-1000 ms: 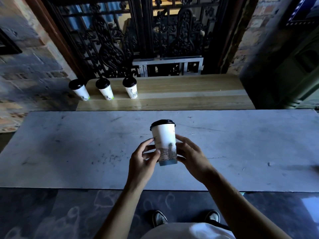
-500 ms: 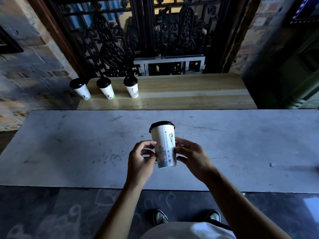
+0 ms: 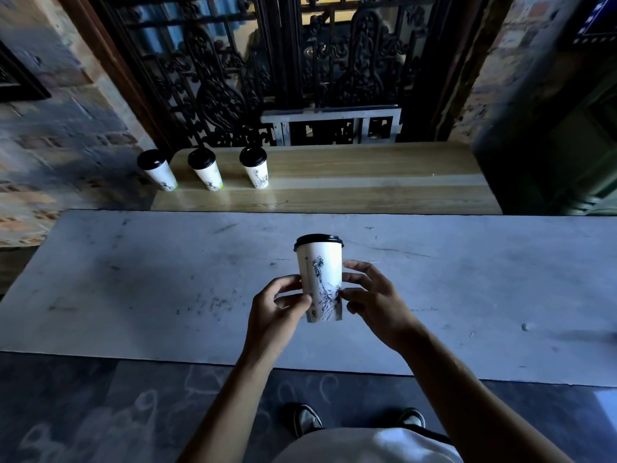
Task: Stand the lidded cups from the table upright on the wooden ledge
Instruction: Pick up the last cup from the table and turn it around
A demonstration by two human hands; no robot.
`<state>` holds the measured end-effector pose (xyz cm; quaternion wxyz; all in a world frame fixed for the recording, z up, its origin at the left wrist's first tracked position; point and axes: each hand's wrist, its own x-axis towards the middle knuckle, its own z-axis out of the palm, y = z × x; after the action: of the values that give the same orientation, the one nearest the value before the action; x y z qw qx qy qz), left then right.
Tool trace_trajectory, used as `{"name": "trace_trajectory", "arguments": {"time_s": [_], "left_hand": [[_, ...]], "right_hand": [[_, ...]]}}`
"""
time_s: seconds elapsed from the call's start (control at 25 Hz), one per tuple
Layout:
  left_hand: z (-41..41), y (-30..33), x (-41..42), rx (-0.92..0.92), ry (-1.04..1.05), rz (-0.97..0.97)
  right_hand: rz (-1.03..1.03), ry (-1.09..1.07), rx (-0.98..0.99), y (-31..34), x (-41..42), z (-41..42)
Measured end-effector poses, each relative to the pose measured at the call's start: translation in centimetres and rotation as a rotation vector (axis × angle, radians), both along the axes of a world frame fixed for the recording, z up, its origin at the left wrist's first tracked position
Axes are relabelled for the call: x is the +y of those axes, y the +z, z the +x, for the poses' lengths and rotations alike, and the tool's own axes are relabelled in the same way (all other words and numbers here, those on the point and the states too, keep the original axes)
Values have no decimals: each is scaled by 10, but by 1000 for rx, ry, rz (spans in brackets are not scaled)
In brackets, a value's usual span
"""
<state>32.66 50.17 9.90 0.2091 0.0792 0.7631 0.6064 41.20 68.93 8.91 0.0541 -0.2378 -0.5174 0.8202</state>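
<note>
A white paper cup with a black lid (image 3: 320,272) is held upright above the grey table (image 3: 133,289), a dark line drawing on its side facing me. My left hand (image 3: 277,312) pinches its lower left side with thumb and fingers. My right hand (image 3: 374,302) holds the lower right side with curled fingertips. Three more lidded cups stand upright at the left end of the wooden ledge (image 3: 367,182): a left cup (image 3: 158,172), a middle cup (image 3: 205,170) and a right cup (image 3: 255,168).
Behind the ledge rises a black ornate iron grille (image 3: 267,68). Brick walls flank it on both sides. A dark green cabinet (image 3: 561,145) stands at the right end of the ledge. My shoes (image 3: 309,419) show below the table's near edge.
The cup has been turned about its axis between my fingers, so the drawing now faces me. It stays at about the same place above the table.
</note>
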Motion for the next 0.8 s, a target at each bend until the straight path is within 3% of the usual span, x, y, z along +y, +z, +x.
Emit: {"name": "trace_trajectory", "arguments": {"time_s": [0.24, 0.48, 0.6, 0.8], "left_hand": [[0, -14, 37, 96, 82, -201], [-42, -45, 82, -10, 191, -220], [-110, -73, 115, -9, 136, -224], [-268, -130, 182, -8, 42, -63]], "right_hand": [[165, 227, -58, -5, 30, -19], [262, 184, -165, -39, 61, -86], [425, 121, -183, -60, 83, -152], [584, -20, -157, -103, 128, -305]]}}
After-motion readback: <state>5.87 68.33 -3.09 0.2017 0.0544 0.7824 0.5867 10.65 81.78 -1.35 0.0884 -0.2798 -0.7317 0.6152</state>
